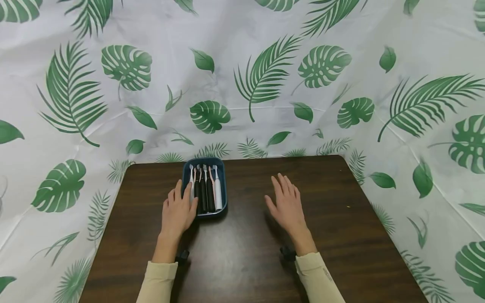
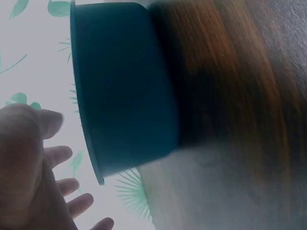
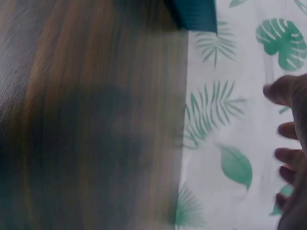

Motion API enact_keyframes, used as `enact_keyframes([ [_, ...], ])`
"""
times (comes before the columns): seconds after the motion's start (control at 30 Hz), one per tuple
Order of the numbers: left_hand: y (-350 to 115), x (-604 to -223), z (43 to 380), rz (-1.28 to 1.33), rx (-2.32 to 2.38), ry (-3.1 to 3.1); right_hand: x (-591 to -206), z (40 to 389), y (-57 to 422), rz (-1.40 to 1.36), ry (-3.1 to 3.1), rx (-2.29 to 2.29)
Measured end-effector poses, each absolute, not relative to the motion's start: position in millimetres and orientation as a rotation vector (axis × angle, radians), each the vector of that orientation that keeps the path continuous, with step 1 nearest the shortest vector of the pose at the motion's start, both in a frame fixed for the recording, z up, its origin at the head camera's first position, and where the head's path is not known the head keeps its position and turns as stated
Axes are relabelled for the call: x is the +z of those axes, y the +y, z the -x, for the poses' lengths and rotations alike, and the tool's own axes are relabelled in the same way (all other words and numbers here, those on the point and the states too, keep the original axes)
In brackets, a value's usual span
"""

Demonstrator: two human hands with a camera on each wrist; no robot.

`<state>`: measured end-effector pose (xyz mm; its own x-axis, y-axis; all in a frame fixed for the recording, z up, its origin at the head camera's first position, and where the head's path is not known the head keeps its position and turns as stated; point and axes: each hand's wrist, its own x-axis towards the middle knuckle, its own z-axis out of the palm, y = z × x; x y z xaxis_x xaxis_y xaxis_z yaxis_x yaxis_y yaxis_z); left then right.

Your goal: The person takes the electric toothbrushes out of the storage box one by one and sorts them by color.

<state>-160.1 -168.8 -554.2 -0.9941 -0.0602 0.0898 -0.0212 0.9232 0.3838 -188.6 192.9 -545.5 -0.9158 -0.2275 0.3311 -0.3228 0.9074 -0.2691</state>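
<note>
Fingers (image 1: 178, 190) loosely extended, the left hand (image 1: 176, 215) holds nothing as we find it by the left side of a dark blue tray (image 1: 225, 189); whether it touches the tray, we cannot tell. Inside, near the far edge of the brown wooden table (image 1: 242, 261), we see black, white and pink toothbrushes (image 1: 210, 195) side by side, heads pointing away. Farther right, well apart from the tray, we see the right hand (image 1: 289, 207), empty, fingers stretched forward above the table.
</note>
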Motion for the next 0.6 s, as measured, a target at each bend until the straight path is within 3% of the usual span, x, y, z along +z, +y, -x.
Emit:
enact_keyframes([
  [0.27, -178, -559, 155, -0.150, -0.654, -3.037, -536, 208, 150, -0.478, -2.496, 0.465],
  [0.6, -184, -565, 156, -0.217, -0.679, -3.023, -525, 221, 89, -0.355, -2.619, 0.475],
])
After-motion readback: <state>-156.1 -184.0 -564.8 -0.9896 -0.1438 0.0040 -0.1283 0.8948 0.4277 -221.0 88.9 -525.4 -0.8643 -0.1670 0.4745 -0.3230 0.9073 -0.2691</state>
